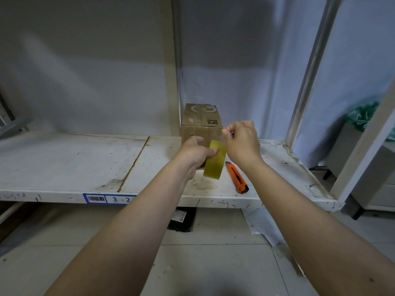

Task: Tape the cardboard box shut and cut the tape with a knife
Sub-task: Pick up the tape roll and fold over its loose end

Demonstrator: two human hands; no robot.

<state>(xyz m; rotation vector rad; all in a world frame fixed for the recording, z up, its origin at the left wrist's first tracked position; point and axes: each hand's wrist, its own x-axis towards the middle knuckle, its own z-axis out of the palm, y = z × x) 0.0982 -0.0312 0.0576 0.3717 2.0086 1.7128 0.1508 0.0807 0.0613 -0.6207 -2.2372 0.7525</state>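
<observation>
A small brown cardboard box [201, 118] stands on the white shelf [85, 163], flaps closed, printed top facing me. In front of it my left hand [195, 151] grips a yellowish roll of clear tape [214, 162], held upright above the shelf. My right hand [241, 142] pinches the loose tape end [224, 135] just above the roll, near the box's front right corner. An orange utility knife [236, 177] lies on the shelf to the right of the roll, below my right wrist.
A shelf upright [171, 67] rises just left of the box, another post [310, 71] at the right. The shelf's front edge carries a blue barcode label [109, 198]. A black packet [181, 218] and white sheet lie on the floor underneath.
</observation>
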